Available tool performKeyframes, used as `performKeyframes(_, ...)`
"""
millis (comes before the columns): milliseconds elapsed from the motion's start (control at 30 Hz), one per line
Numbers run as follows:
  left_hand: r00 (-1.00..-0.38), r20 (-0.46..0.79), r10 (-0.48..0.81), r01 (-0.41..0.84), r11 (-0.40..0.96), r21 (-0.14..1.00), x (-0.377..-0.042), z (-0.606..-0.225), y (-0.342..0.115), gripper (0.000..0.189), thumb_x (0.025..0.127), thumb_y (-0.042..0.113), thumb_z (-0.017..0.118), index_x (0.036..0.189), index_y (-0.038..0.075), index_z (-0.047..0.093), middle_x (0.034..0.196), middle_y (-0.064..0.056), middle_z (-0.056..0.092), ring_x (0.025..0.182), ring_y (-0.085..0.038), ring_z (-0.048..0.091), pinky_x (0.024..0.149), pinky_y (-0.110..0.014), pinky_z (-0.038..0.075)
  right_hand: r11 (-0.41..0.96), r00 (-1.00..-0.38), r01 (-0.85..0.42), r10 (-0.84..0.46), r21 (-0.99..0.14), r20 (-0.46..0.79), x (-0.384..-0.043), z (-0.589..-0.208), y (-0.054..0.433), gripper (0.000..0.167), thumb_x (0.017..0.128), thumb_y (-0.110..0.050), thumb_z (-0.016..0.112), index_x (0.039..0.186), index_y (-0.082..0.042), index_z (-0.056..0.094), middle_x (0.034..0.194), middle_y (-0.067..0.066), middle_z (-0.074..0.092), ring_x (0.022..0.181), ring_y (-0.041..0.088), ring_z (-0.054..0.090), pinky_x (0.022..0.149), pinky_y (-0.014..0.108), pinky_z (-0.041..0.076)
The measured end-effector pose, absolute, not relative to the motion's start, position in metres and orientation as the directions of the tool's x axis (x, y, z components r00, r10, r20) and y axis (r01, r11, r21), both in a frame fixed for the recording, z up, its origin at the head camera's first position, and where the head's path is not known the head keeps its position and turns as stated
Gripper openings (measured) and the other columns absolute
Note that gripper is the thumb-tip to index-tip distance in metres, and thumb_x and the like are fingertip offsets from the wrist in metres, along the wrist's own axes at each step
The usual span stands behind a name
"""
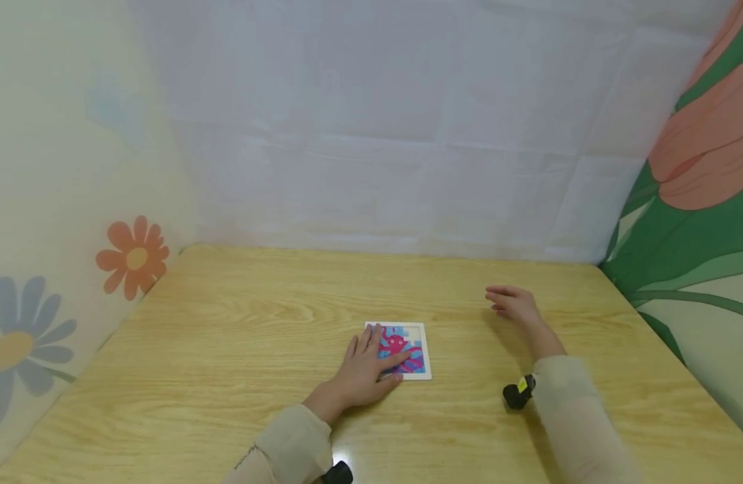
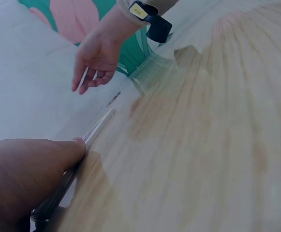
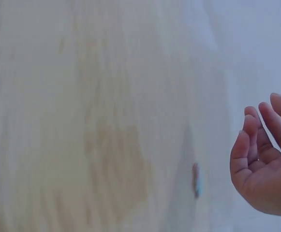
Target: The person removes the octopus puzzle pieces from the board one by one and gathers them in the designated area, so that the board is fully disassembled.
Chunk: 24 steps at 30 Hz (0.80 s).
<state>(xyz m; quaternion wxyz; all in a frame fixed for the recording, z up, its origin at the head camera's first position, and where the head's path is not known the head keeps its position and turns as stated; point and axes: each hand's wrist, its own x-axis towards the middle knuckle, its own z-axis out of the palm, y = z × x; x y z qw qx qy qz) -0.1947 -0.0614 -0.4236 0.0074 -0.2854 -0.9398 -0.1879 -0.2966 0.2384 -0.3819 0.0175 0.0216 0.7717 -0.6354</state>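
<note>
Left hand [image 1: 364,375], fingers spread, rests on octopus puzzle [image 1: 395,342]; right hand [image 1: 518,306] hangs apart, fingers loosely bent, seemingly empty. Puzzle looks mostly filled; upper-right corner [image 1: 415,333] bare.

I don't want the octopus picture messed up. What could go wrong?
The left hand lies partly over the octopus puzzle, so a sideways push might shift it. The pale patch at its upper right looks unfilled, so parts beside it could slip.

Beige slvs [image 1: 583,417], both sides; blk wrist cams [image 1: 515,398], R one w/ yellow label [image 1: 522,384].
</note>
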Motion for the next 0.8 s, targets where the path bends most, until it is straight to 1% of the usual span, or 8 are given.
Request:
performKeyframes(133,-0.843,0.121,0.524,0.53,0.771,0.352,-0.195,-0.423,-0.06,0.043,0.087,0.041,0.043,0.129,0.028,0.042,0.136,-0.031,0.008,0.124,-0.043,-0.001,0.096,-0.054,0.004,0.228,-0.999,0.011,-0.045,-0.974,-0.022,-0.295,-0.374,0.22,0.039,0.083,-0.013,0.057,0.114,0.009,0.049,0.084,-0.006,0.058,0.073,0.013,0.054,0.071,0.029,0.045)
performKeyframes(333,-0.841,0.119,0.528,0.533,0.77,0.351,-0.195,-0.423,-0.06,0.046,0.088,0.042,0.042,0.131,0.026,0.039,0.136,-0.03,0.008,0.124,-0.042,-0.001,0.096,-0.054,0.004,0.226,-0.995,-0.036,-0.104,-0.974,0.013,-0.293,-0.37,0.194,0.038,0.084,-0.013,0.057,0.113,0.011,0.049,0.09,0.002,0.06,0.085,0.031,0.053,0.078,0.04,0.042)
performKeyframes(367,-0.84,0.118,0.53,0.535,0.769,0.35,-0.195,-0.424,-0.059,0.047,0.088,0.042,0.042,0.132,0.026,0.038,0.136,-0.03,0.008,0.124,-0.042,-0.001,0.096,-0.054,0.004,0.22,-0.994,-0.041,-0.113,-0.975,0.016,-0.292,-0.37,0.189,0.037,0.083,-0.012,0.056,0.112,0.011,0.05,0.09,0.003,0.06,0.086,0.032,0.052,0.079,0.041,0.042)
performKeyframes(400,-0.839,0.119,0.532,0.537,0.769,0.348,-0.196,-0.424,-0.059,0.047,0.088,0.042,0.042,0.132,0.026,0.037,0.136,-0.03,0.008,0.124,-0.042,-0.001,0.096,-0.054,0.005,0.221,-0.993,-0.04,-0.114,-0.974,0.015,-0.292,-0.371,0.185,0.036,0.083,-0.012,0.057,0.111,0.01,0.051,0.09,0.004,0.06,0.086,0.033,0.052,0.078,0.04,0.042)
performKeyframes(467,-0.838,0.119,0.533,0.538,0.768,0.348,-0.197,-0.424,-0.059,0.048,0.088,0.041,0.042,0.132,0.025,0.037,0.136,-0.03,0.009,0.124,-0.042,0.0,0.096,-0.055,0.005,0.217,-0.993,-0.033,-0.117,-0.976,0.008,-0.291,-0.373,0.177,0.034,0.083,-0.011,0.057,0.11,0.009,0.052,0.09,0.004,0.06,0.083,0.031,0.053,0.077,0.039,0.043)
performKeyframes(567,-0.838,0.112,0.534,0.536,0.768,0.351,-0.197,-0.423,-0.059,0.047,0.088,0.042,0.042,0.132,0.026,0.037,0.136,-0.03,0.009,0.124,-0.042,0.0,0.095,-0.055,0.005,0.204,-0.993,-0.021,-0.119,-0.979,-0.003,-0.29,-0.379,0.167,0.033,0.082,-0.009,0.058,0.107,0.01,0.053,0.087,0.003,0.061,0.075,0.022,0.054,0.075,0.037,0.043)
performKeyframes(633,-0.838,0.11,0.534,0.535,0.767,0.353,-0.196,-0.423,-0.059,0.047,0.088,0.042,0.042,0.132,0.026,0.038,0.136,-0.03,0.009,0.124,-0.042,0.0,0.095,-0.055,0.005,0.203,-0.992,-0.014,-0.126,-0.979,-0.012,-0.289,-0.382,0.162,0.032,0.081,-0.008,0.058,0.106,0.01,0.053,0.086,0.003,0.061,0.074,0.02,0.054,0.075,0.038,0.043)
performKeyframes(800,-0.837,0.125,0.532,0.539,0.764,0.356,-0.194,-0.422,-0.062,0.046,0.087,0.041,0.043,0.131,0.025,0.04,0.136,-0.031,0.01,0.124,-0.043,0.002,0.095,-0.056,0.006,0.232,-0.989,-0.007,-0.143,-0.973,-0.027,-0.285,-0.388,0.152,0.03,0.081,-0.009,0.058,0.105,0.009,0.055,0.086,0.004,0.061,0.075,0.021,0.053,0.073,0.037,0.044)
